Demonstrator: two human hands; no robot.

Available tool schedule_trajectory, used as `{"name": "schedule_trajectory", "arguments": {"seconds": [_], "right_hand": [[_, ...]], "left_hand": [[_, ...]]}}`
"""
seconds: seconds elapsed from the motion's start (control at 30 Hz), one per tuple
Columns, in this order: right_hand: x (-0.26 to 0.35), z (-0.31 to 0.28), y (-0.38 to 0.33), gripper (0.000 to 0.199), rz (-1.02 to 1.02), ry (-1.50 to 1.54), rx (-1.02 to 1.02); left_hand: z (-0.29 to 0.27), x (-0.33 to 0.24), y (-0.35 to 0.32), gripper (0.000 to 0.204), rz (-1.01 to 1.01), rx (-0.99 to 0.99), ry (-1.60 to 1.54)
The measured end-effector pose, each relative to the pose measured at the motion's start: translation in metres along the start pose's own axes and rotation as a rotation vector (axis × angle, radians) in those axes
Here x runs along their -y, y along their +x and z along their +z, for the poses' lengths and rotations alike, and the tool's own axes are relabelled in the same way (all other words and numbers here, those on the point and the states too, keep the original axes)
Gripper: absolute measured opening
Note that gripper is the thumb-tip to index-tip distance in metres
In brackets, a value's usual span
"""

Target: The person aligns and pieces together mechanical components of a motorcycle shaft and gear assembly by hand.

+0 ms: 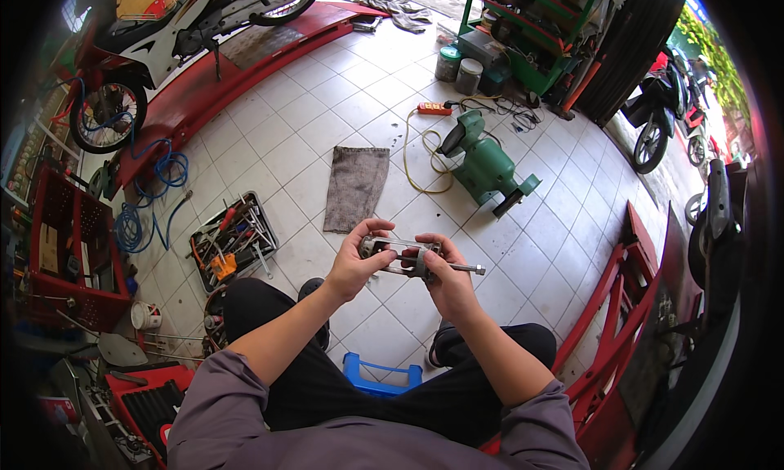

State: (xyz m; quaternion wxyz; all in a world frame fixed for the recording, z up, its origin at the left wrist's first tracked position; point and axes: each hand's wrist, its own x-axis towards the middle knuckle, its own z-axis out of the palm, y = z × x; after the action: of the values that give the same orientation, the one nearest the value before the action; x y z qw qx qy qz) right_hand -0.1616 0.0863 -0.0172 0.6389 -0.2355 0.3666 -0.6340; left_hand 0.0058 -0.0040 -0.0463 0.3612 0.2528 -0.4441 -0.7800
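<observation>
Held between both hands above my lap is a metal puller (423, 262), with parallel rods running between two end pieces and a long bolt sticking out to the right. My left hand (356, 262) is closed around its left end piece, thumb along the near rod. Fingers of my right hand (448, 284) wrap the right end piece, thumb pressed on it near the bolt. Parts of both end pieces are hidden behind the fingers. Beyond the hands, a grey-brown rag (357, 188) lies flat on the tiled floor.
To the left are a tray of hand tools (233, 240), a blue air hose (163, 176) and a red tool cabinet (77, 249). A green bench grinder (490, 166) stands ahead right, beside a power strip (434, 108). A motorcycle (171, 41) rests on a red lift (237, 66).
</observation>
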Motion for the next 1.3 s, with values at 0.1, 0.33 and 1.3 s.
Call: {"name": "schedule_trajectory", "arguments": {"seconds": [0.1,0.33,1.3], "right_hand": [[-0.001,-0.002,0.0,0.033,-0.003,-0.009,0.009],[-0.001,-0.003,0.001,0.034,-0.004,-0.023,0.02],[0.012,-0.007,0.001,0.039,-0.014,-0.031,0.095]], "left_hand": [[0.001,0.001,0.0,0.045,-0.003,-0.008,0.03],[-0.002,0.003,0.001,0.044,0.025,0.01,0.079],[0.014,-0.012,-0.009,0.036,0.118,0.01,0.25]]}}
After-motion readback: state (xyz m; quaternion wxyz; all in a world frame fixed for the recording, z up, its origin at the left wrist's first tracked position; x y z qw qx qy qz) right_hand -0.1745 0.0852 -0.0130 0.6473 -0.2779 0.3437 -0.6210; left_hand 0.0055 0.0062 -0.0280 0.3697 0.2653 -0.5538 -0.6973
